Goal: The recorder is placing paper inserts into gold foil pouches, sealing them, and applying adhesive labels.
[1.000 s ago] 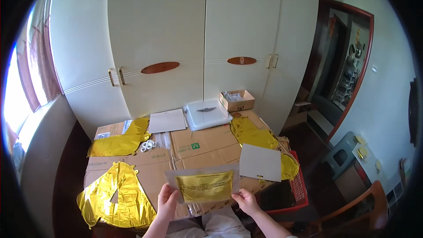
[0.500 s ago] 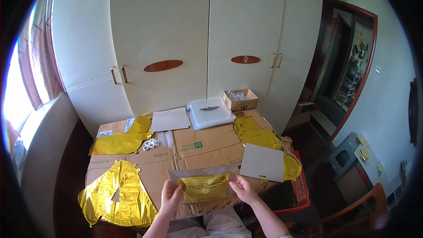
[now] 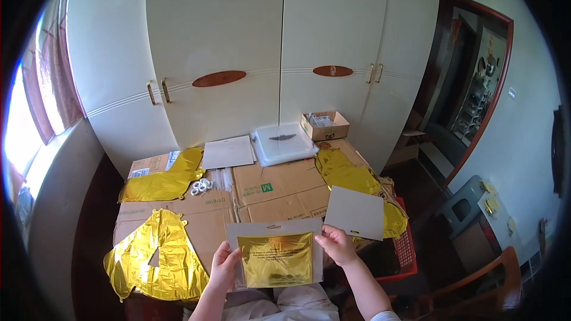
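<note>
Between my two hands is a flat clear packet (image 3: 276,261) with a folded gold foil sheet inside, dark print on it and a grey header with a hang slot. My left hand (image 3: 222,268) pinches its left edge, thumb in front. At the upper right edge my right hand (image 3: 338,245) grips it the same way. The packet is tilted up above my lap at the table's near edge. A gold foil balloon (image 3: 169,249) lies flat left of my left hand. Near my right hand, a grey-white card (image 3: 355,211) with a slot rests over another gold foil balloon (image 3: 342,169).
Flattened cardboard (image 3: 267,193) covers the table. Farther back are a gold foil piece (image 3: 160,185), white ribbon rolls (image 3: 202,186), thin white straws (image 3: 223,179), pale cards (image 3: 229,153), a stack of clear bags (image 3: 282,145) and a small carton (image 3: 326,126). A red basket (image 3: 407,252) stands at the right.
The packet has been tilted more upright, so its header slot and more of the gold front show. Both hands keep their hold. The whole view has shifted slightly.
</note>
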